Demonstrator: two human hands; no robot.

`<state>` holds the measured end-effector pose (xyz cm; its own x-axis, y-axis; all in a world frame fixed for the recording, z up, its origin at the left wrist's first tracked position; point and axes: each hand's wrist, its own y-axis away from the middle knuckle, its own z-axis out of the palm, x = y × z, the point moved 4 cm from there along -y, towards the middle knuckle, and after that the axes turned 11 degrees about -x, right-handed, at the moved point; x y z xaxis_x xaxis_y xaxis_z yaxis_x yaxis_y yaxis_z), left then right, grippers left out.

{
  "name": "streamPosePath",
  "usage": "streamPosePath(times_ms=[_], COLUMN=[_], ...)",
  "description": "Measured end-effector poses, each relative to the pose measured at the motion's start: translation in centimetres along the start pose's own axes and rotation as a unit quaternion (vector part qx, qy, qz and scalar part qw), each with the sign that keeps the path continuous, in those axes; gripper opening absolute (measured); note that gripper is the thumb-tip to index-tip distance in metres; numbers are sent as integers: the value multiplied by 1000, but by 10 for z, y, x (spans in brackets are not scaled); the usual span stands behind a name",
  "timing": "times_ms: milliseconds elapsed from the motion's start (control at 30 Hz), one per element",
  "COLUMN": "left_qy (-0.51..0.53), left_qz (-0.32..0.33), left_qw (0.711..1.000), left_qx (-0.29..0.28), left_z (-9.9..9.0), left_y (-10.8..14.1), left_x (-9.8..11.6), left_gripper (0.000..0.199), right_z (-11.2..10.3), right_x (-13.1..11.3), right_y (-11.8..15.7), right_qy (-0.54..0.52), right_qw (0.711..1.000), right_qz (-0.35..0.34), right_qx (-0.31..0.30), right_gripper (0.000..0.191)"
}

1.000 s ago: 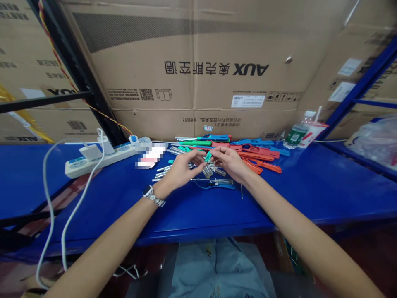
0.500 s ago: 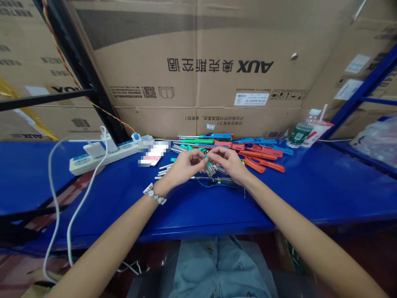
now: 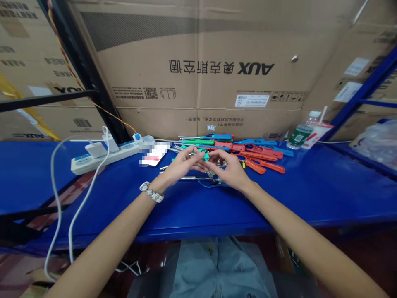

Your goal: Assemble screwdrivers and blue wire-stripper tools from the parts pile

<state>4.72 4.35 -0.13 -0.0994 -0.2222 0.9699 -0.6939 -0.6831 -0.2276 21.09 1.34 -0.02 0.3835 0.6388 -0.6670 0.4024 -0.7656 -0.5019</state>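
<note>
Green piece (image 3: 206,157) | held between both hands (image 3: 182,164) (image 3: 232,169) | outline partly hidden

even, fairly bright light here across the blue table (image 3: 310,194), its source out of view, a soft sheen sitting on the glossy top. past the front edge it drops off, all murky shadow under there. wide lens at work: the black post (image 3: 89,70) by the back left and the blue post (image 3: 361,95) by the back right splay outward. the small green piece (image 3: 206,157) looks smeary, the clear bag (image 3: 376,138) soft, the phone (image 3: 155,154) partly blocked by pixels.
</note>
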Motion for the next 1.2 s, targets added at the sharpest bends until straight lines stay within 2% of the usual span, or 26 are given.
streamPosePath(times_ms=[67, 233, 333, 533, 633, 667, 733, 833, 933, 1067, 1133, 1200], left_qy=[9, -10, -39, -62, -145, -197, -313, -430, -453, -453, -445, -435], left_qz=[-4, -19, -25, -43, -33, -4, 76, 160, 184, 195, 172, 127], left_qw=[1000, 1000, 999, 997, 989, 980, 945, 887, 872, 870, 878, 889], left_qx=[2, 19, 6, -29, 1, 26, 61, 51, 29, -8, -24, -56], left_z=[0, -1, 0, 2, -1, -4, -5, 1, 6, 8, 5, 1], left_y=[-1, -1, 0, 1, 3, 4, 9, 14, 16, 15, 15, 14], left_x=[-1, -2, -1, 0, 5, 9, 20, 29, 31, 29, 27, 24], left_gripper=[29, 33, 39, 49, 52, 47, 33, 24, 15, 17, 19, 19], right_z=[0, -1, -1, -1, -3, -4, -5, -6, -4, -5, -9, -14], right_x=[-2, -11, -16, -17, -14, -12, -6, 2, 3, 0, -2, -6], right_y=[0, 2, 4, 5, 5, 4, 5, 8, 11, 19, 25, 35], right_qy=[12, 52, 108, 145, 108, 78, 0, -102, -125, -82, -4, 121], right_qw=[1000, 997, 991, 986, 993, 996, 997, 987, 984, 991, 997, 992], right_qz=[-15, -59, -79, -85, -47, -20, 36, 96, 118, 103, 78, 24], right_qx=[6, -7, -12, -3, 25, 37, 63, 77, 55, 23, 9, -22], right_gripper=[19, 38, 28, 23, 21, 22, 27, 36, 41, 42, 41, 34])
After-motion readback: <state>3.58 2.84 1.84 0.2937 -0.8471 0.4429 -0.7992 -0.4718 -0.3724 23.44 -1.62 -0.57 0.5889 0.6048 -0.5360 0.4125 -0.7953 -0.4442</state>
